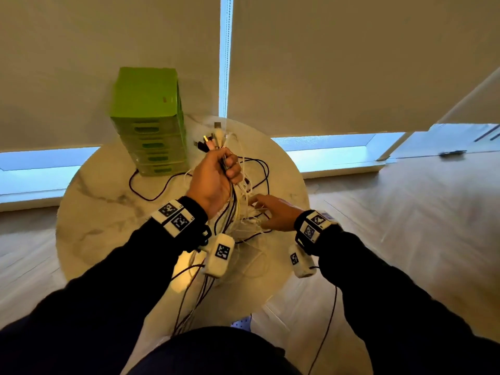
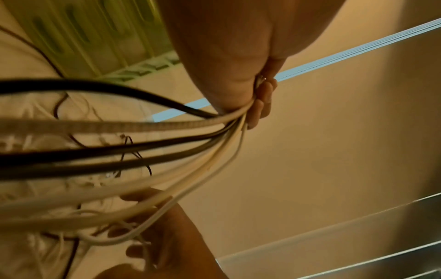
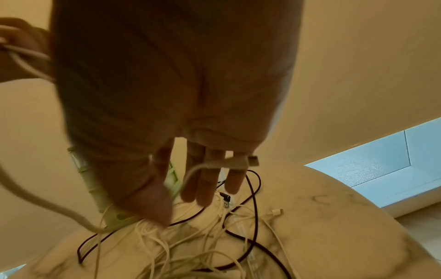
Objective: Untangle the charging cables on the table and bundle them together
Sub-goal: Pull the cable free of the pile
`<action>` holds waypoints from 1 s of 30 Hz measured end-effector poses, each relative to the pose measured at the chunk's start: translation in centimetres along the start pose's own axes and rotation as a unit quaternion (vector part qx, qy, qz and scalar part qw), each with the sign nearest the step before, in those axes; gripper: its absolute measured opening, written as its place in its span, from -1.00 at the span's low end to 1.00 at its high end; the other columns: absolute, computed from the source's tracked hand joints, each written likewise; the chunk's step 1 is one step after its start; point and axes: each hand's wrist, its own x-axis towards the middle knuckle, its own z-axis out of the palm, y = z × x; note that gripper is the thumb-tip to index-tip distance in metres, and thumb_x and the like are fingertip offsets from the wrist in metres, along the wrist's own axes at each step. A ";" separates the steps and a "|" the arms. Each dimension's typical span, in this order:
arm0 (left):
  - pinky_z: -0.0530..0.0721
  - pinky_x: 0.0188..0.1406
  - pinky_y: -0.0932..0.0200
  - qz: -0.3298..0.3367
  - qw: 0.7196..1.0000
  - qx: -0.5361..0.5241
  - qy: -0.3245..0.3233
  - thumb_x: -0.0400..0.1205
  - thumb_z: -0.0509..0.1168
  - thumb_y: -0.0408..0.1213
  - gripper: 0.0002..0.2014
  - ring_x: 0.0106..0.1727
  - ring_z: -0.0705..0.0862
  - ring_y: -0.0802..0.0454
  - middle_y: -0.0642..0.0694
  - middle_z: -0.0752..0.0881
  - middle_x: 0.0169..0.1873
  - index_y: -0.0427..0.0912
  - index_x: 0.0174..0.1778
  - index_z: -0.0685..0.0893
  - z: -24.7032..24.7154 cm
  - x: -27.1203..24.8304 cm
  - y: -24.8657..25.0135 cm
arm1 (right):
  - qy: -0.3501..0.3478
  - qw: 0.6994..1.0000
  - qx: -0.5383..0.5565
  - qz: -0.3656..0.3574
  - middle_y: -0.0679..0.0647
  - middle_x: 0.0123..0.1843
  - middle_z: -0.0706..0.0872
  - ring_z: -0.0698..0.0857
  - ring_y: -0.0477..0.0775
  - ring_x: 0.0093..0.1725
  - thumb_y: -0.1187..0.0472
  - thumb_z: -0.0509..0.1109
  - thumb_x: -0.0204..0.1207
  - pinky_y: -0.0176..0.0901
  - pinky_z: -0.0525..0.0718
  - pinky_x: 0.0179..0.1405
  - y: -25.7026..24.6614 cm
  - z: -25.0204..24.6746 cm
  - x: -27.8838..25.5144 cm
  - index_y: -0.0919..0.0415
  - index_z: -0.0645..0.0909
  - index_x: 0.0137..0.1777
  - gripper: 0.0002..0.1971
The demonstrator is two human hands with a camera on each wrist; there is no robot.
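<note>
My left hand (image 1: 221,169) is raised above the round marble table (image 1: 102,212) and grips a bundle of black and white charging cables (image 1: 232,209). Their plug ends (image 1: 213,139) stick up out of the fist. In the left wrist view the cables (image 2: 167,139) fan out from under the curled fingers (image 2: 260,109). My right hand (image 1: 267,212) is lower, fingers straight and spread, reaching into the loose tangle (image 1: 257,174) on the table. In the right wrist view a white USB plug (image 3: 238,162) lies across those straight fingers (image 3: 203,185), above the tangle (image 3: 214,236).
A green stack of small drawers (image 1: 151,123) stands at the table's back left, with a dark cable loop (image 1: 146,190) in front of it. A black plug (image 3: 225,198) and a white plug (image 3: 274,212) lie on the table. Window blinds hang behind; wooden floor lies to the right.
</note>
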 end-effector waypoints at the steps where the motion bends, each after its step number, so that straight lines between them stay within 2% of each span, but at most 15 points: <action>1: 0.29 -0.47 0.23 -0.008 1.000 -0.002 -0.007 0.77 0.00 -0.31 -0.74 -0.48 0.27 0.12 0.01 0.35 -0.43 -0.11 -0.26 0.38 0.7 0.3 -0.8 | -0.005 1.000 -0.027 -0.006 0.15 0.47 0.52 0.49 0.11 0.41 0.25 0.55 0.45 -0.08 0.47 0.38 0.3 0.2 -0.7 0.08 0.43 0.56 -0.33; 3: 0.28 -0.43 0.20 -0.019 1.000 0.001 -0.020 0.78 -0.01 -0.31 -0.74 -0.48 0.28 0.11 0.01 0.36 -0.44 -0.11 -0.25 0.38 1.5 0.8 -2.0 | -0.014 0.999 -0.039 -0.026 0.12 0.58 0.37 0.34 0.10 0.52 0.15 0.64 0.36 -0.02 0.34 0.51 0.2 0.4 -1.9 0.05 0.37 0.60 -0.19; 4: 0.27 -0.42 0.19 -0.028 0.999 0.009 -0.026 0.78 -0.03 -0.32 -0.73 -0.48 0.28 0.11 0.02 0.37 -0.44 -0.11 -0.25 0.37 2.0 1.1 -2.8 | -0.021 0.999 -0.004 -0.033 0.11 0.60 0.36 0.33 0.08 0.52 0.16 0.64 0.38 -0.03 0.32 0.51 0.4 0.4 -2.7 0.06 0.36 0.61 -0.19; 6: 0.28 -0.41 0.20 -0.039 0.998 0.028 -0.030 0.80 -0.05 -0.33 -0.72 -0.48 0.31 0.12 0.02 0.38 -0.44 -0.10 -0.25 0.36 2.6 1.6 -4.3 | -0.045 0.994 0.100 -0.027 0.11 0.57 0.48 0.43 0.05 0.49 0.23 0.56 0.50 -0.11 0.38 0.48 0.6 0.0 -4.1 0.14 0.46 0.55 -0.37; 8: 0.34 -0.42 0.22 -0.038 0.997 0.056 -0.027 0.83 -0.04 -0.35 -0.71 -0.48 0.35 0.13 0.01 0.42 -0.43 -0.11 -0.23 0.36 2.9 2.0 -5.8 | -0.022 0.981 0.191 -0.007 0.14 0.33 0.70 0.63 0.06 0.30 0.17 0.43 0.64 -0.06 0.53 0.40 0.6 -0.6 -5.4 0.29 0.65 0.33 -0.68; 9: 0.37 -0.42 0.24 -0.035 0.996 0.075 -0.022 0.84 -0.03 -0.36 -0.71 -0.47 0.39 0.13 0.01 0.45 -0.42 -0.12 -0.21 0.38 3.2 2.2 -6.6 | 0.005 0.973 0.231 0.006 0.15 0.17 0.76 0.69 0.04 0.18 0.13 0.34 0.71 -0.04 0.60 0.34 0.8 -0.9 -6.0 0.36 0.69 0.19 -0.72; 10: 0.41 -0.42 0.26 -0.030 0.995 0.092 -0.013 0.85 -0.01 -0.36 -0.72 -0.47 0.43 0.14 0.00 0.50 -0.42 -0.13 -0.18 0.41 3.3 2.4 -7.2 | 0.030 0.964 0.263 0.018 0.17 0.03 0.78 0.74 0.05 0.06 0.09 0.25 0.77 -0.06 0.66 0.27 1.0 -1.2 -6.5 0.38 0.68 0.07 -0.67; 12: 0.48 -0.42 0.28 -0.027 0.993 0.115 -0.001 0.86 0.01 -0.35 -0.72 -0.46 0.51 0.15 0.01 0.57 -0.43 -0.16 -0.16 0.46 3.5 2.8 -8.3 | 0.076 0.951 0.297 0.034 0.22 -0.18 0.75 0.78 0.15 -0.13 0.06 0.14 0.81 -0.09 0.77 0.07 1.7 -1.7 -7.7 0.34 0.59 -0.07 -0.62; 16: 0.59 -0.34 0.27 -0.029 0.990 0.137 -0.009 0.87 0.01 -0.33 -0.71 -0.42 0.62 0.14 0.02 0.65 -0.43 -0.18 -0.15 0.49 3.4 3.4 -9.7 | 0.164 0.954 0.245 0.054 0.22 -0.35 0.63 0.71 0.16 -0.40 0.05 0.12 0.81 -0.03 0.76 -0.23 3.2 -2.4 -9.3 0.31 0.50 -0.07 -0.65; 20: 0.70 -0.22 0.11 -0.007 0.978 0.208 -0.019 0.88 0.00 -0.29 -0.71 -0.33 0.75 0.04 0.01 0.72 -0.40 -0.21 -0.11 0.50 2.8 3.8 -10.3 | 0.246 0.952 0.175 0.060 0.00 -0.36 0.53 0.48 -0.12 -0.44 0.02 0.11 0.81 -0.15 0.59 -0.37 4.3 -2.1 -9.2 0.12 0.48 -0.08 -0.72; 22: 0.75 -0.23 0.16 0.006 0.968 0.252 0.002 0.88 -0.02 -0.29 -0.72 -0.32 0.78 0.05 -0.10 0.70 -0.33 -0.26 -0.05 0.52 2.3 4.0 -9.8 | 0.267 0.949 0.158 0.060 0.04 -0.35 0.53 0.43 -0.13 -0.40 -0.06 0.09 0.80 -0.18 0.49 -0.38 5.0 -1.9 -9.1 0.01 0.47 -0.12 -0.70; 24: 0.68 -0.37 0.21 0.018 0.963 0.266 0.031 0.88 -0.03 -0.27 -0.71 -0.41 0.71 0.08 -0.14 0.61 -0.34 -0.25 -0.09 0.49 1.5 4.3 -9.0 | 0.257 0.951 0.153 0.082 0.15 -0.28 0.61 0.47 -0.10 -0.37 -0.08 0.09 0.80 -0.21 0.49 -0.35 6.0 -1.8 -9.0 0.01 0.49 -0.13 -0.68; 26: 0.52 -0.42 0.18 0.022 0.965 0.256 0.053 0.88 -0.03 -0.26 -0.68 -0.45 0.56 0.06 -0.10 0.52 -0.38 -0.16 -0.19 0.45 0.6 4.7 -8.3 | 0.215 0.962 0.108 0.132 0.08 -0.25 0.64 0.55 -0.06 -0.33 -0.04 0.08 0.80 -0.19 0.51 -0.29 7.6 -1.7 -9.2 0.06 0.51 -0.13 -0.67; 28: 0.44 -0.40 0.16 0.008 0.971 0.230 0.068 0.87 -0.01 -0.29 -0.66 -0.44 0.48 0.06 -0.07 0.50 -0.39 -0.10 -0.23 0.45 0.1 4.7 -7.7 | 0.120 0.971 0.005 0.207 0.09 -0.10 0.74 0.70 0.13 -0.15 0.00 0.06 0.80 -0.06 0.58 -0.13 9.8 -0.9 -9.4 0.09 0.55 -0.07 -0.68; 30: 0.44 -0.39 0.19 -0.001 0.979 0.198 0.056 0.87 -0.01 -0.34 -0.59 -0.43 0.47 0.07 -0.03 0.53 -0.42 -0.03 -0.29 0.50 0.0 4.2 -7.1 | -0.007 0.952 -0.086 0.294 0.20 0.22 0.75 0.73 0.24 0.15 0.01 0.10 0.78 0.02 0.63 0.11 11.2 0.4 -9.5 0.17 0.58 0.19 -0.70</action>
